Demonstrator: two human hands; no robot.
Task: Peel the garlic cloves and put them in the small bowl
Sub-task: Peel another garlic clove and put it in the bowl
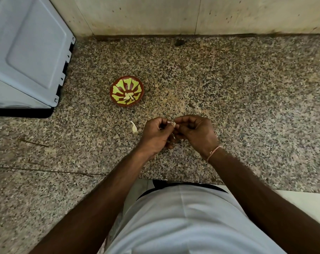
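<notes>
A small red-brown bowl [118, 85] with a yellow-green pattern sits on the speckled granite counter, and a few pale peeled cloves [128, 96] lie in its middle. Nearer to me, my left hand [155, 134] and my right hand [195, 132] meet over the counter. Between their fingertips both pinch one garlic clove [172, 123], only a pale sliver of which shows. Another garlic clove [134, 127] with its skin on lies on the counter just left of my left hand.
A large white appliance [27, 52] fills the back left corner. A tiled wall [173, 15] runs along the back of the counter. The counter's front edge [192, 181] is close to my white shirt. Thin scratches mark the stone at the left.
</notes>
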